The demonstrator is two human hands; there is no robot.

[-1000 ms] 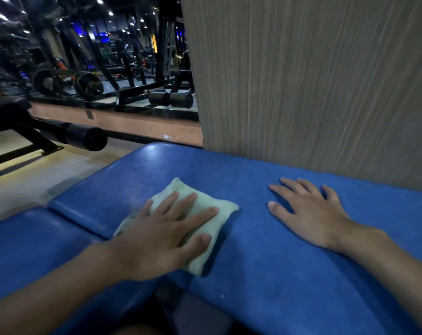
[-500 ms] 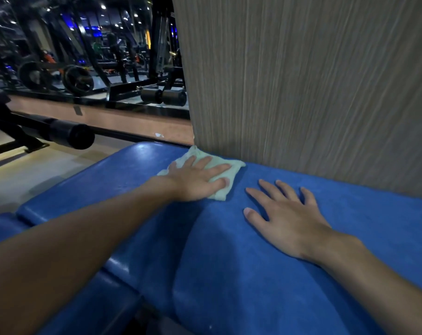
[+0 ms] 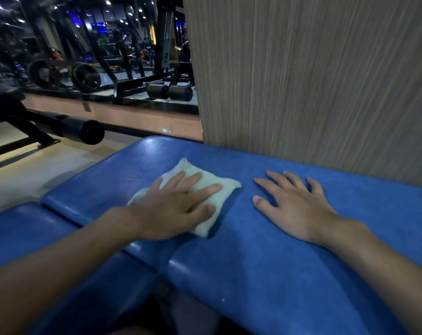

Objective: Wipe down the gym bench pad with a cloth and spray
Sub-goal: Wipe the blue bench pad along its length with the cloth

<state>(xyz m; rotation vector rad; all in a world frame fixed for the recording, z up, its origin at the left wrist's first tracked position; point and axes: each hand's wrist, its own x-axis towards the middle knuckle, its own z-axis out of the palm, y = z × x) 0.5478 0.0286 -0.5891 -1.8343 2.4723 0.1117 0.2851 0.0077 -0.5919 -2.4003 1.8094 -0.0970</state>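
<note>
The left hand [image 3: 173, 209] lies palm down on the pale green cloth [image 3: 205, 189], fingers straight and spread, pressing it flat onto the blue bench pad [image 3: 265, 269]; the forearm runs back to the near left corner. The hand's edges are slightly blurred. The cloth is folded into a rough square on the left half of the pad, its near left part hidden under the palm. To the right, just apart from the cloth, the right hand [image 3: 297, 206] rests flat on the pad with fingers fanned out and straight, holding nothing; its forearm leaves the frame at the near right. A second blue pad section [image 3: 24, 230] sits lower on the near left. The pad's far edge meets a wood-grain panel [image 3: 313, 81]. On the far left, a mirror [image 3: 96, 52] shows dim, hard-to-read gym machines, and a black padded roller [image 3: 82, 130] juts over the floor.
</note>
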